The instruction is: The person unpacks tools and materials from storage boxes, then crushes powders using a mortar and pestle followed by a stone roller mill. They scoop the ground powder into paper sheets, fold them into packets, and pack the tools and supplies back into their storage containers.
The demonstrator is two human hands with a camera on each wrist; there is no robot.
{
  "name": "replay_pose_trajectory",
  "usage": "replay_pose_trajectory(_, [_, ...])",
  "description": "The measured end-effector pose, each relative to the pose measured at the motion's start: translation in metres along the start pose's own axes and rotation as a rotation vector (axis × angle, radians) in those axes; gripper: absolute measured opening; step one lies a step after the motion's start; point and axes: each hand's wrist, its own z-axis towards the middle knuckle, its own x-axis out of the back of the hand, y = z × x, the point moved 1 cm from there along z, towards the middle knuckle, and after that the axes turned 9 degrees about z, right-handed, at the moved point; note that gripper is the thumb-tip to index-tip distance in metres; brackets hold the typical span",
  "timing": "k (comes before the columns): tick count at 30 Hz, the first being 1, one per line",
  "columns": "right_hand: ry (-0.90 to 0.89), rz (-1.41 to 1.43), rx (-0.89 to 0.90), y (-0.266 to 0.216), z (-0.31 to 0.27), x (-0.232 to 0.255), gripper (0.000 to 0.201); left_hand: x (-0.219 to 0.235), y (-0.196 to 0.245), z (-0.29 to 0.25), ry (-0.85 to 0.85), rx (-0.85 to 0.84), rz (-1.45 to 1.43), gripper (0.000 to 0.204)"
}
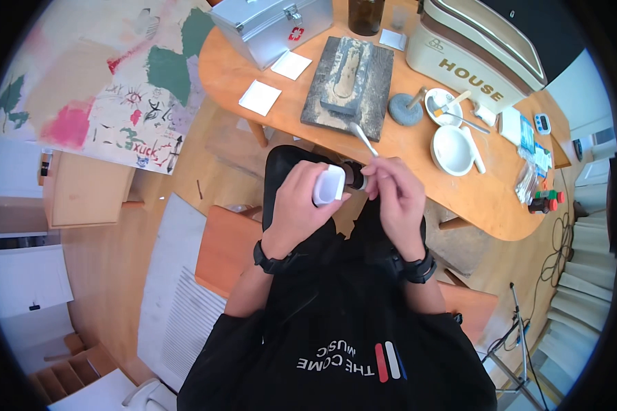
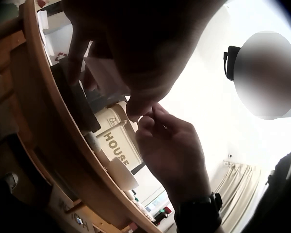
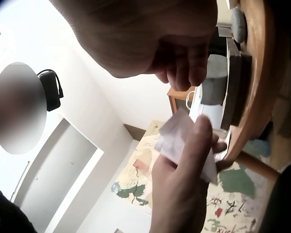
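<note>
My left hand (image 1: pixel 296 202) holds a small folded white paper pouch (image 1: pixel 330 185), its mouth spread and facing up. Close beside it, my right hand (image 1: pixel 399 198) pinches a slim white spoon (image 1: pixel 365 140) by its handle, the bowl end pointing out toward the table. Both hands are above the lap, in front of the table's near edge. In the right wrist view the paper pouch (image 3: pixel 177 138) is pinched between the left thumb and fingers. The inside of the pouch is hidden.
On the wooden table (image 1: pixel 288 123) lie a dark board (image 1: pixel 315 103) bearing a long block, two white paper squares (image 1: pixel 260 97), a grey round stone (image 1: pixel 406 111) with a wooden handle, and a white mortar (image 1: pixel 452 164). A metal case (image 1: pixel 274 31) and a HOUSE box (image 1: pixel 459 61) stand behind.
</note>
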Motion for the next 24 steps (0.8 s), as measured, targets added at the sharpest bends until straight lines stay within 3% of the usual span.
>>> replay_pose_trajectory(1, [0.050, 0.067, -0.080, 0.003, 0.008, 0.002, 0.024, -0.002, -0.007, 0.003, 0.038, 0.085, -0.027, 0.058])
replay_pose_trajectory(3, [0.090, 0.020, -0.124, 0.007, 0.029, 0.006, 0.022, -0.009, -0.022, 0.013, 0.046, 0.096, -0.045, 0.064])
replay_pose_trajectory(6, [-0.048, -0.166, -0.060, 0.022, 0.058, 0.018, 0.019, -0.017, -0.034, 0.028, 0.097, 0.128, -0.037, 0.068])
replay_pose_trajectory(10, [-0.064, -0.299, -0.122, 0.024, 0.091, 0.018, 0.013, -0.022, -0.046, 0.042, 0.146, 0.128, -0.046, 0.069])
replay_pose_trajectory(17, [-0.126, -0.361, -0.116, 0.020, 0.102, 0.011, 0.015, -0.027, -0.054, 0.058, 0.168, 0.127, -0.008, 0.071])
replay_pose_trajectory(18, [-0.020, -0.351, -0.154, 0.021, 0.106, 0.011, 0.016, -0.027, -0.054, 0.059, 0.170, 0.126, 0.002, 0.071])
replay_pose_trajectory(21, [-0.022, -0.219, -0.157, 0.018, 0.104, 0.009, 0.016, -0.029, -0.053, 0.061, 0.184, 0.132, 0.016, 0.071])
replay_pose_trajectory(23, [-0.060, -0.284, -0.113, 0.020, 0.110, 0.003, 0.016, -0.028, -0.053, 0.063, 0.190, 0.131, 0.032, 0.072])
replay_pose_trajectory(24, [0.002, -0.334, -0.130, 0.020, 0.115, 0.003, 0.015, -0.027, -0.051, 0.063, 0.196, 0.136, 0.045, 0.072])
